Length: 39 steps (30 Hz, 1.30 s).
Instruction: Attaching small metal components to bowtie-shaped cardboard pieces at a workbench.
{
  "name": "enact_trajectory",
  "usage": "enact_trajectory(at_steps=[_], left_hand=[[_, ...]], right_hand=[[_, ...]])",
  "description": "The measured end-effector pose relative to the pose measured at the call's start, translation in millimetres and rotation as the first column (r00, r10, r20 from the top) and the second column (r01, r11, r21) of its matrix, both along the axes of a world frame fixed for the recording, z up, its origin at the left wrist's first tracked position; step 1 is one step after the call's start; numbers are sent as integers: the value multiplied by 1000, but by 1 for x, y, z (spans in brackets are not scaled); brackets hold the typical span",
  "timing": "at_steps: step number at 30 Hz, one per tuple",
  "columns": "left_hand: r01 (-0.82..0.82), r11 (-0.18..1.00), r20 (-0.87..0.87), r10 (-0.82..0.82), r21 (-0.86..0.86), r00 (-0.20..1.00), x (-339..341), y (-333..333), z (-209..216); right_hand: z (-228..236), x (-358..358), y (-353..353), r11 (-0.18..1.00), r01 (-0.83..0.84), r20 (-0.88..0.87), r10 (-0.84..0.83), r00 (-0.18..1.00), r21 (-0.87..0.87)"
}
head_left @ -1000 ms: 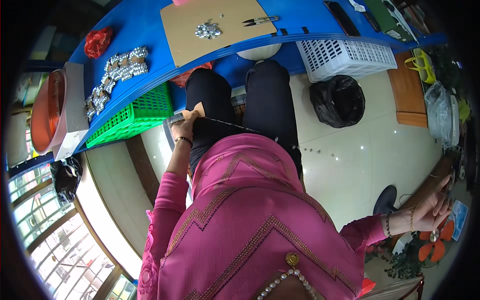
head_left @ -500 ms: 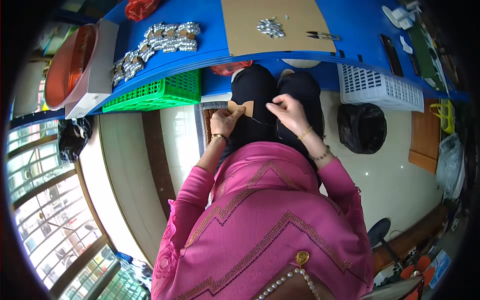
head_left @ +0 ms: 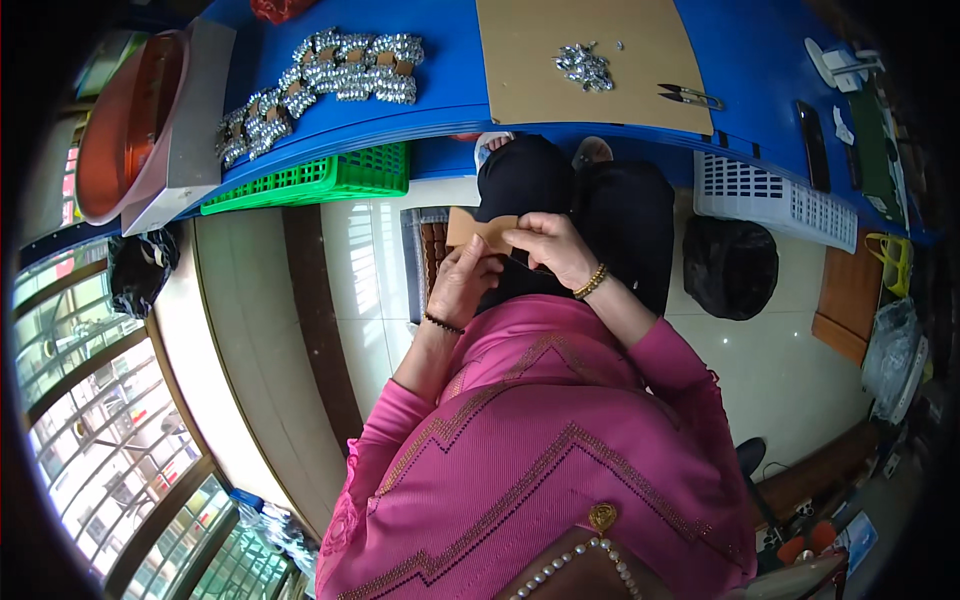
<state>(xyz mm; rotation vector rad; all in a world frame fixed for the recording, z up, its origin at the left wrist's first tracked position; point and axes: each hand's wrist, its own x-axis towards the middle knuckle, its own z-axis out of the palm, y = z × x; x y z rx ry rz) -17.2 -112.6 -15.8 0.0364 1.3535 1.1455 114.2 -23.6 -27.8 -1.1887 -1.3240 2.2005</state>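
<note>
Over my lap, a small brown card point(head_left: 463, 226) with notched edges is held up between my hands. The thumb and fingers of my left hand point(head_left: 464, 288) pinch its lower edge. My right hand point(head_left: 556, 250) is closed at the card's right end, thumb and forefinger pressed against it. A faint line of thread seems to hang below the right fingers, too fine to follow. On the table ahead, a heap of shiny silver beads point(head_left: 584, 67) lies on a tan board point(head_left: 640, 30), with black-handled thread snips point(head_left: 690, 96) to its right.
Several brown cards wound with silver beads point(head_left: 355, 66) lie on the blue table point(head_left: 450, 100), left of the board. A green basket point(head_left: 340, 172) and a white basket point(head_left: 770, 195) sit beneath. A phone point(head_left: 812, 145) lies at right; a black-lined bin point(head_left: 730, 268) stands on the floor.
My right hand has moved left and come onto the card; before, it was apart from it with a dark thread between. The card is now turned and lifted slightly. The head view has shifted.
</note>
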Motion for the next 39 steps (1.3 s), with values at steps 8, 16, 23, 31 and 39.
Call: enact_trajectory(at_steps=[8,16,23,31,39], left_hand=[[-88,959,-28,99,269,995,3,26,4],[35,960,-229,31,277,973,9,30,20],[112,953,-343,-8,283,939,9,30,22],[155,939,-386,-25,309,922,11,31,23],[140,939,-376,-12,315,926,13,30,23]], right_hand=[[19,14,8,906,-25,136,-36,990,422],[53,18,17,535,-250,334,-64,940,807],[54,14,17,468,-222,294,-84,952,855],[50,16,19,473,-223,297,-86,951,852],[45,17,19,454,-245,311,-75,948,857]])
